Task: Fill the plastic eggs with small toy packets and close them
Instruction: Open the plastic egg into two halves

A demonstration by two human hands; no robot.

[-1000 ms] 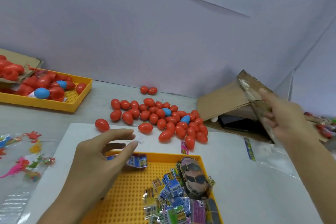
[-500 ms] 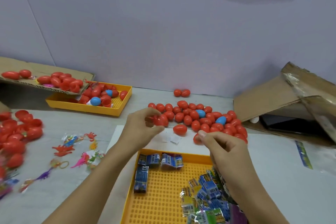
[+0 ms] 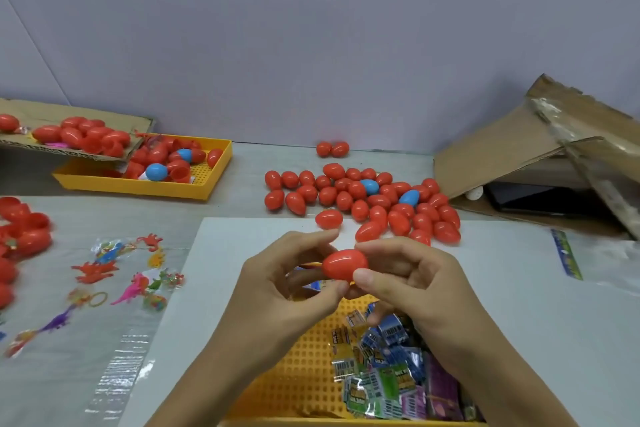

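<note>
Currently both hands are on one red egg [image 3: 344,264], held above the far end of the near yellow tray [image 3: 304,367]. Left hand [image 3: 287,282] pinches the egg's left end between thumb and curled fingers; right hand [image 3: 412,279] grips the right end, thumb in front, fingers wrapped behind. Egg looks closed, lying sideways; seam not clear enough to confirm.

Landmark is the near yellow tray. Toy packets [image 3: 384,367] are heaped in its right half, blue, green and purple wrappers; a few more packets show under the hands at its far end, mostly hidden. Tray sits on a white sheet [image 3: 540,322].

Beyond the tray, on the far edge of the sheet and the table past it: loose pile of eggs [image 3: 367,201], mostly red, two blue. Two more red ones [image 3: 332,149] sit apart, further back near the wall.

Far left of the tray: second yellow tray [image 3: 145,184] with red eggs and two blue ones, partly covered by a cardboard flap [image 3: 69,135] carrying more red eggs.

Left of the tray: clear bags of small coloured toy figures [image 3: 114,274] on the table, and another clump of red eggs [image 3: 20,236] at the frame edge.

Far right of the tray: open cardboard box [image 3: 512,149], tipped, dark object inside, can't identify. Clear plastic bag [image 3: 602,260] lies in front of it.
</note>
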